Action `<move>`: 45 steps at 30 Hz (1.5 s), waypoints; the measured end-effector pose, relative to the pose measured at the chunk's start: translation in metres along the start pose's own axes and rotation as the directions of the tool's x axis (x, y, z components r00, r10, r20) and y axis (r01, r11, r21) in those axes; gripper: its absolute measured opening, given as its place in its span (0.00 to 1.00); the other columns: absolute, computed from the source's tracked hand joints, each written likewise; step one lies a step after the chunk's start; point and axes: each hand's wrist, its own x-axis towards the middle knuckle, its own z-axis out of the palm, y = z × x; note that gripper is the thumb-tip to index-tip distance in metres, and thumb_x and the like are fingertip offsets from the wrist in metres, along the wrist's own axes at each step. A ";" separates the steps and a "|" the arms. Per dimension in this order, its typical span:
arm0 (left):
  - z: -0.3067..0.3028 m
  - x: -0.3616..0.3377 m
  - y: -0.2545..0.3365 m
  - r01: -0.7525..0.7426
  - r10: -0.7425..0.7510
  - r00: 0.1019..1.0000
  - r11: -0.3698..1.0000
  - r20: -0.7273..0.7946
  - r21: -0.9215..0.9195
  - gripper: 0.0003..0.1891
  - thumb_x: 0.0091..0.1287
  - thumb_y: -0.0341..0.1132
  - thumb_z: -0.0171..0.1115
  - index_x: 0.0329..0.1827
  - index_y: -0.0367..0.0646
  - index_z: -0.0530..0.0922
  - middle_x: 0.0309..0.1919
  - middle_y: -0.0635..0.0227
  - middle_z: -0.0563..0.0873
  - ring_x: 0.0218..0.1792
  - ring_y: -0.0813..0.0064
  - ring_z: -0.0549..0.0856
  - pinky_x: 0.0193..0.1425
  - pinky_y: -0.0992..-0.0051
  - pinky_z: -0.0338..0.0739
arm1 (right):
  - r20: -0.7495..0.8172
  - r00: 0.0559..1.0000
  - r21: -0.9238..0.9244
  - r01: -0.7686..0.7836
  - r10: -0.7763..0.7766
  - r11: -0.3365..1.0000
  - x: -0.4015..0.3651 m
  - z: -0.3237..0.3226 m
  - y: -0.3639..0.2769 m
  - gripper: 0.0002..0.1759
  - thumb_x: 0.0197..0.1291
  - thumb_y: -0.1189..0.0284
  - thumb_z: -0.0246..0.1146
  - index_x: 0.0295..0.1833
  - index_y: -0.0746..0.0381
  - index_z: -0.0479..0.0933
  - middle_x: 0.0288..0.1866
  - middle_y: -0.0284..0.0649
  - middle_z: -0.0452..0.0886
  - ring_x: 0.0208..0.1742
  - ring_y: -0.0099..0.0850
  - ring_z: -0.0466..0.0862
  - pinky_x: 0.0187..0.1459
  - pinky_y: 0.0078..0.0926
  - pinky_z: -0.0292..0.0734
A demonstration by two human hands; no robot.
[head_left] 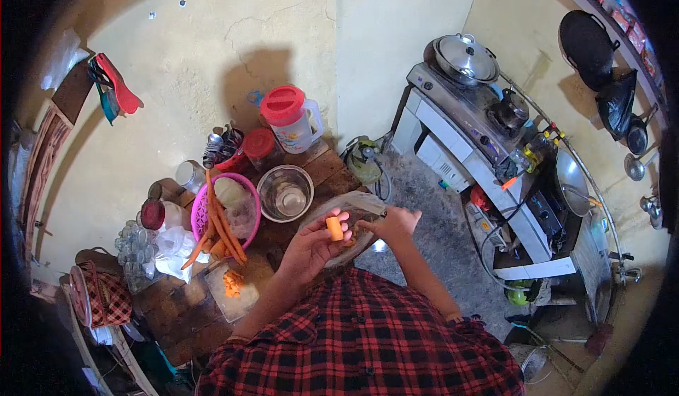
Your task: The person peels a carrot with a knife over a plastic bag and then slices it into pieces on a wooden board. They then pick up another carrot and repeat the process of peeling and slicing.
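hovering over wooden table (177, 311) (yellow walls (177, 49)), left fingers (320, 224) clamp carrot piece (334, 228); right fingers (409, 218) unclear.

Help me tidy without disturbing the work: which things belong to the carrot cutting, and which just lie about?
In use: carrot piece in the left hand, right hand beside it, whole carrots in the pink basket, cut pieces.
Lying about: steel bowl, red-lidded jug, lidded pot on the stove.

Carrot piece (334, 228): orange. Whole carrots (223, 230): orange. Basket (198, 216): pink. Jug (297, 134): white, with red lid (281, 105). Bowl (285, 193): silver metal. Shirt (368, 339): red-and-black check. Wall (177, 56): pale yellow. Bag (113, 300): red check.
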 end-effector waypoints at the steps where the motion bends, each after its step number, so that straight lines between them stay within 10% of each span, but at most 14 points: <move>1: 0.006 -0.001 0.001 -0.030 0.032 0.999 0.998 -0.019 0.057 0.23 0.64 0.23 0.53 0.63 0.38 0.64 0.54 0.57 0.74 0.55 0.64 0.76 0.65 0.64 0.70 | -0.109 0.994 0.010 0.028 -0.027 1.000 -0.002 0.007 0.000 0.46 0.33 0.25 0.55 0.34 0.59 0.84 0.24 0.40 0.82 0.31 0.37 0.81 0.45 0.41 0.61; 5: 0.006 -0.001 0.000 -0.079 0.079 0.997 0.996 0.010 0.049 0.25 0.64 0.25 0.56 0.65 0.38 0.63 0.53 0.60 0.75 0.56 0.67 0.76 0.69 0.65 0.66 | 0.010 1.000 -0.054 0.023 -0.023 0.998 -0.001 0.012 -0.001 0.45 0.38 0.26 0.54 0.39 0.59 0.83 0.26 0.41 0.82 0.34 0.38 0.81 0.45 0.44 0.60; 11: 0.012 -0.003 0.003 -0.045 0.048 0.998 0.997 0.042 -0.061 0.23 0.65 0.26 0.57 0.63 0.43 0.66 0.51 0.61 0.76 0.55 0.68 0.76 0.66 0.66 0.69 | -0.235 0.969 0.466 0.048 0.072 0.883 -0.003 -0.014 0.003 0.25 0.57 0.49 0.56 0.25 0.59 0.82 0.21 0.44 0.79 0.29 0.41 0.79 0.43 0.39 0.62; 14: 0.000 -0.002 0.003 -0.015 0.012 0.996 0.999 0.084 0.044 0.21 0.65 0.27 0.57 0.62 0.47 0.68 0.50 0.63 0.77 0.54 0.68 0.77 0.60 0.68 0.75 | -0.561 0.824 0.582 0.462 -0.080 0.669 -0.013 -0.057 -0.008 0.18 0.52 0.66 0.60 0.13 0.59 0.71 0.12 0.38 0.69 0.19 0.37 0.71 0.35 0.33 0.61; 18: 0.006 -0.002 0.000 -0.018 0.017 1.000 0.994 0.007 0.105 0.21 0.64 0.29 0.59 0.60 0.48 0.69 0.49 0.64 0.78 0.51 0.69 0.79 0.54 0.70 0.78 | -0.669 0.696 0.415 0.641 -0.261 0.645 -0.021 -0.084 -0.015 0.17 0.46 0.66 0.63 0.11 0.56 0.69 0.10 0.36 0.66 0.17 0.34 0.68 0.32 0.32 0.56; 30: 0.001 -0.002 -0.010 0.023 -0.021 0.983 1.000 0.180 -0.013 0.23 0.65 0.31 0.59 0.64 0.47 0.68 0.47 0.70 0.80 0.47 0.78 0.80 0.51 0.77 0.78 | -0.647 0.702 0.392 0.640 -0.296 0.661 -0.022 -0.090 -0.018 0.17 0.45 0.66 0.63 0.10 0.56 0.68 0.09 0.34 0.66 0.17 0.33 0.68 0.32 0.32 0.55; 32: 0.019 -0.007 -0.004 0.037 -0.033 0.995 0.998 -0.090 0.042 0.24 0.65 0.35 0.59 0.63 0.45 0.66 0.45 0.66 0.79 0.42 0.74 0.81 0.45 0.77 0.79 | -0.653 0.706 0.405 0.631 -0.274 0.662 -0.021 -0.087 -0.017 0.17 0.45 0.66 0.62 0.10 0.56 0.68 0.09 0.34 0.66 0.17 0.33 0.68 0.32 0.32 0.55; 45: 0.009 -0.004 -0.016 0.109 -0.109 0.994 0.994 -0.020 -0.011 0.19 0.67 0.32 0.56 0.61 0.44 0.68 0.48 0.64 0.79 0.46 0.70 0.81 0.50 0.73 0.80 | -0.693 0.672 0.410 0.664 -0.260 0.625 -0.021 -0.086 -0.019 0.16 0.44 0.68 0.62 0.10 0.56 0.67 0.09 0.34 0.66 0.16 0.34 0.67 0.31 0.32 0.55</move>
